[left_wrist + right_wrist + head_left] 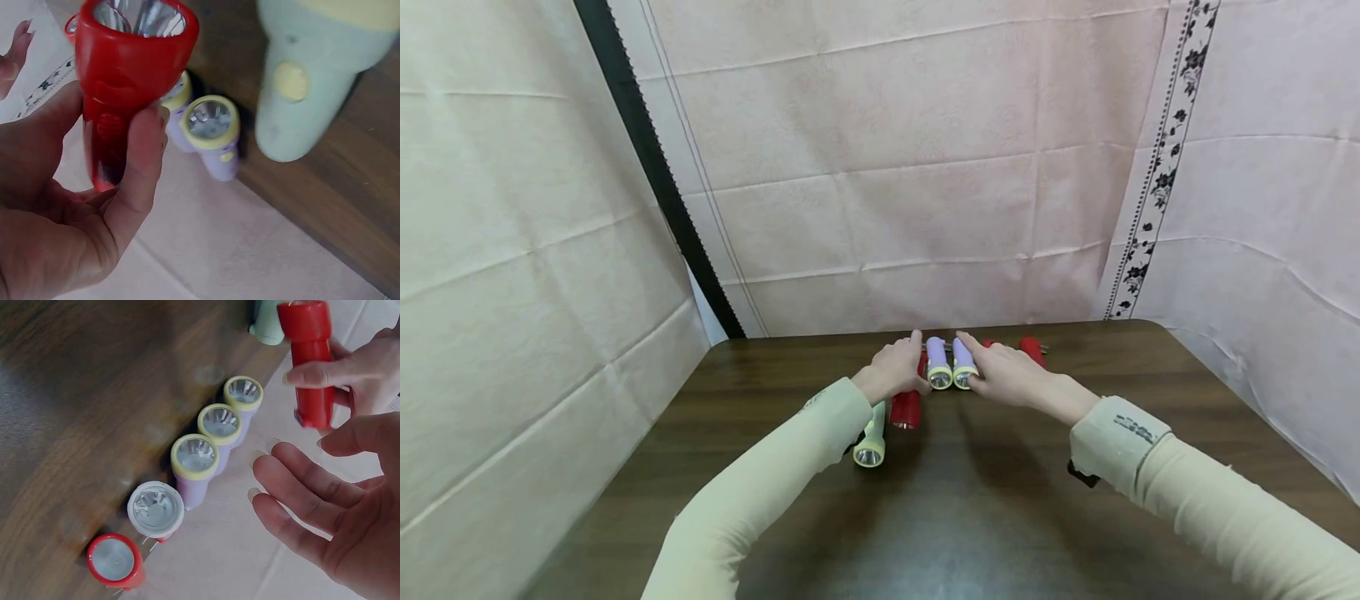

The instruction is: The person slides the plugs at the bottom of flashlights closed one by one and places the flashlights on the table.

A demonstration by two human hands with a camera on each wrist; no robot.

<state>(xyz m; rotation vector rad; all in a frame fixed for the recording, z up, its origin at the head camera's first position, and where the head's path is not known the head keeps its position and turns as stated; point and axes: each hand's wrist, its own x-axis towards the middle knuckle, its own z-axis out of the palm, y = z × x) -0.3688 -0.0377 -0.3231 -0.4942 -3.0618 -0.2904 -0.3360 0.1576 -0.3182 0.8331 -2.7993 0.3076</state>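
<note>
My left hand (895, 367) holds a red flashlight (128, 75) by its barrel between thumb and fingers, its wide lens end towards the left wrist camera. A mint green flashlight (872, 433) with a pale yellow head lies beside my left wrist. My right hand (350, 512) has loosely spread fingers with nothing between them. It hovers close to three lilac flashlights with yellow rims, such as the middle lilac flashlight (220, 422), which stand in a row. Beyond them in that row come a white-rimmed flashlight (155, 509) and a red-rimmed flashlight (115, 559).
The dark brown wooden table (925, 517) ends just behind the flashlights. Pale cloth (887, 183) hangs behind and at both sides of it. The flashlight row runs along the far edge, partly hidden by my right hand in the head view.
</note>
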